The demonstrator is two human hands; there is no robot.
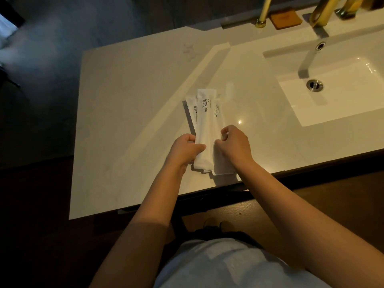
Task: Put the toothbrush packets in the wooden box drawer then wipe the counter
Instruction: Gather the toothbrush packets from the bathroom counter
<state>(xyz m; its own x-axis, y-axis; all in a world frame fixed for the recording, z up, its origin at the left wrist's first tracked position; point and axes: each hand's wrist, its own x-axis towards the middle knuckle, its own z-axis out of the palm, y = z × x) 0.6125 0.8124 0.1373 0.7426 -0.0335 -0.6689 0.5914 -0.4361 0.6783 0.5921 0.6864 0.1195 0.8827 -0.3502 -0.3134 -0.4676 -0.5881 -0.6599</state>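
Observation:
Several white toothbrush packets [205, 121], printed "BRUSHING TEETH", are stacked in a fan above the pale stone counter [128, 96], near its front edge. My left hand [185, 151] grips the stack's lower left side, thumb across the top packet. My right hand [233, 145] curls its fingers round the lower right side of the packets. The packets' bottom ends stick out below both hands. No wooden box or drawer is in view, and no cloth.
A white rectangular sink [340, 90] with a metal drain [314, 85] is set into the counter at the right. Brass tap fittings [262, 13] and an orange-brown pad [285, 18] stand at the back. Dark floor lies to the left and in front.

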